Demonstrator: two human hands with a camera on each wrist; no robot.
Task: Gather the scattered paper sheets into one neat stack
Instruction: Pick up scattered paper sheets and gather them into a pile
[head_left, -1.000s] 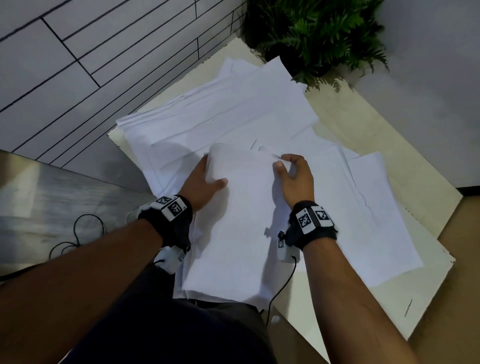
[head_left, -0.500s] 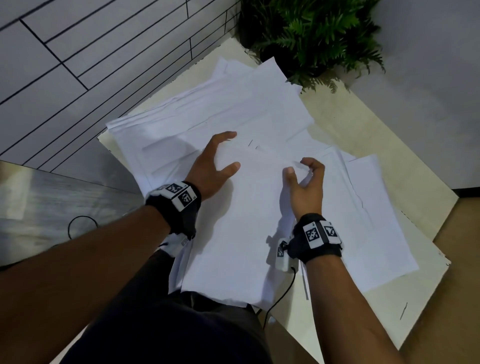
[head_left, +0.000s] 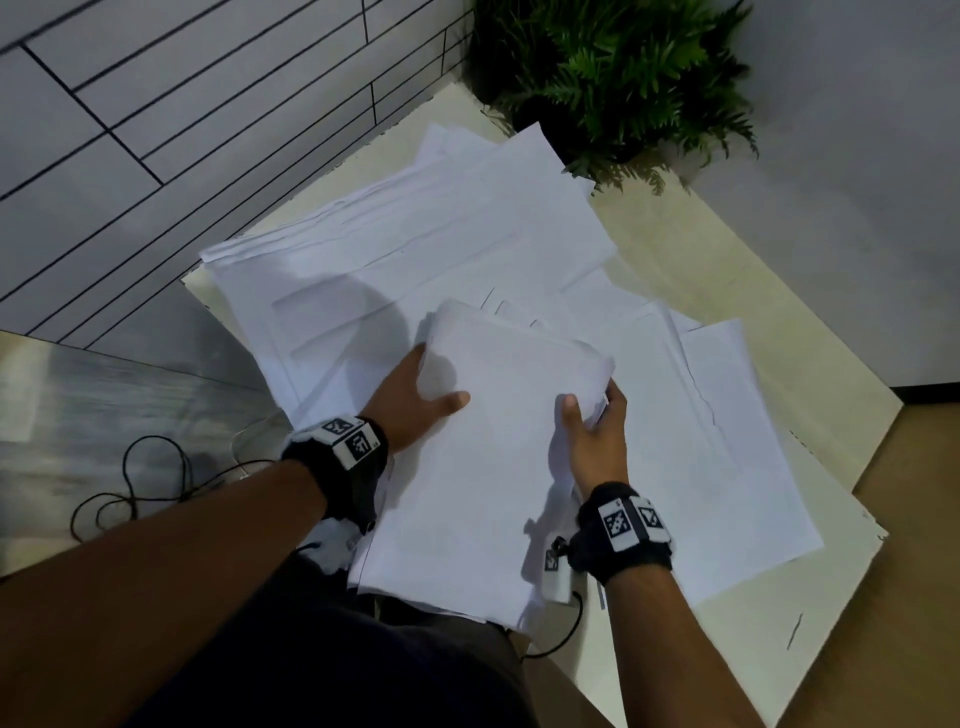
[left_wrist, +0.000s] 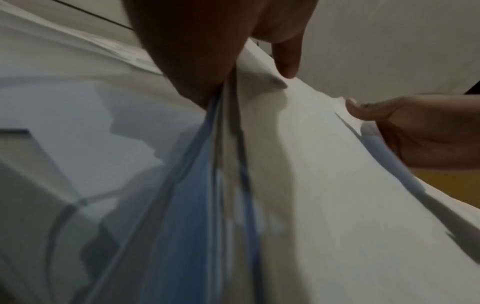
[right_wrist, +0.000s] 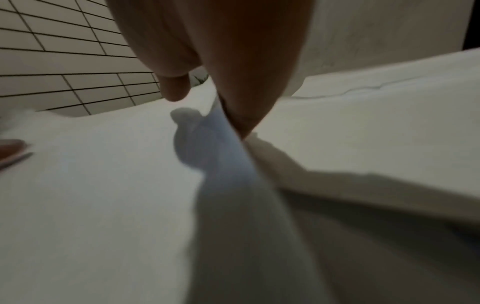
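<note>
A gathered bundle of white paper sheets (head_left: 498, 457) is lifted over the near part of the table. My left hand (head_left: 415, 400) grips its left edge, thumb on top and fingers hidden beneath. My right hand (head_left: 597, 421) grips the right edge the same way, thumb on top. In the left wrist view the bundle's layered edge (left_wrist: 221, 164) runs down from my left hand (left_wrist: 207, 51), with the right hand (left_wrist: 415, 127) across it. The right wrist view shows my thumb (right_wrist: 174, 86) on the bundle's top sheet (right_wrist: 103, 195). More loose sheets (head_left: 415, 239) lie fanned across the table behind.
The cream table (head_left: 727, 249) stands in a corner, with a tiled wall (head_left: 182, 104) to the left and a potted fern (head_left: 623, 67) at its far end. Further sheets (head_left: 727, 441) overlap on the right side. A black cable (head_left: 130, 483) lies on the floor at left.
My left hand went from lying open on the sheets to gripping the bundle's left edge. My right hand shifted to the right edge, and the bundle has risen off the table.
</note>
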